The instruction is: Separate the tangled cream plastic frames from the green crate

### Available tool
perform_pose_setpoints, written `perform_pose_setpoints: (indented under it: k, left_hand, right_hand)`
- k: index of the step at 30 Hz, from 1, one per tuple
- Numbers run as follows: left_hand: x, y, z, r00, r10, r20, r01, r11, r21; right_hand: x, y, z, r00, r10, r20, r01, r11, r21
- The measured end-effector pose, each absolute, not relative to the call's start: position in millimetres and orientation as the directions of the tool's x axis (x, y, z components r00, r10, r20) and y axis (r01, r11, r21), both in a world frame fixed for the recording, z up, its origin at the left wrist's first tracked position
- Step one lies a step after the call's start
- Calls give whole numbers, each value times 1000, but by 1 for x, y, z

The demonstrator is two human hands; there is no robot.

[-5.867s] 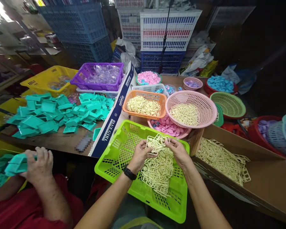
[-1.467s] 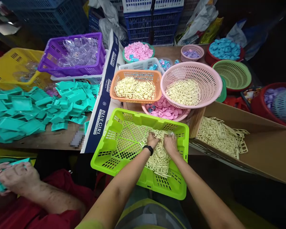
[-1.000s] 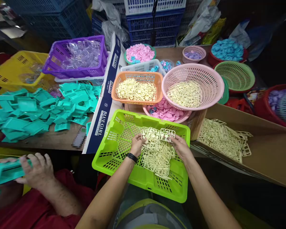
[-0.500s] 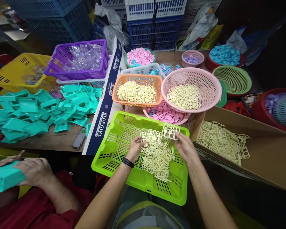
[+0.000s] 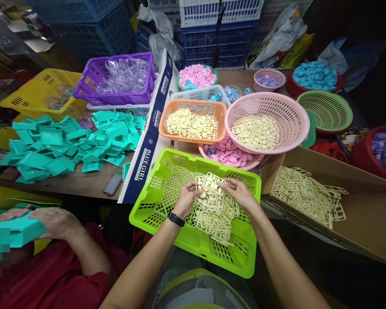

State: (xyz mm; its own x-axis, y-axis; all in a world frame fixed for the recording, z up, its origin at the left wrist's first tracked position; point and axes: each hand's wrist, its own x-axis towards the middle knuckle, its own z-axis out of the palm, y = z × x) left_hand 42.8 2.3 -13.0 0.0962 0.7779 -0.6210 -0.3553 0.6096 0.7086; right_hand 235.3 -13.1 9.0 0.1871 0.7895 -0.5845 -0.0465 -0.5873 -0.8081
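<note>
Over the lime green basket, a cream plastic parts frame with small moulded pieces is raised between my two hands. My left hand, with a dark band on its wrist, pinches the frame's left side. At its upper right side, the fingers of my right hand are closed on the frame. Whether a second frame lies stacked against it I cannot tell. Below, a heap of cream frames lies in the basket.
An orange basket and a pink colander hold cream parts behind the green basket. To the right, a cardboard box holds more frames. A printed cardboard strip stands left, beside turquoise pieces. A co-worker's hand holds a turquoise box.
My right hand has moved left and in toward my left hand, bringing the frame it held against the other. The whole view has shifted slightly. The co-worker's turquoise box has risen.
</note>
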Motion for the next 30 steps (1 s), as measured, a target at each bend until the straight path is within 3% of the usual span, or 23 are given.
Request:
perform_pose_setpoints:
  k: [9,16,23,26,30]
  left_hand:
    - [46,4,-9,59,732,-679,-416,636,650]
    - [54,3,-9,-15,755,-656,-433,586,685]
    - [61,-2,-13,-71,806,-587,-400,516,757]
    - [59,0,-8,23,813,-582,-429,533,729]
    - [55,2,1,180,814,-552,-504,559,658]
  right_hand:
    - [234,-23,-3,228,791,-568,-271,-508,-817]
    - [230,-48,-8,200,802,-563,-206,-528,-824]
    - [245,-63,9,421,823,-382,-272,-287,-918]
    - [289,-64,23,637,707,-306,-269,-168,-948]
    - [362,-65,33,896,430,-105,-92,-52,-994]
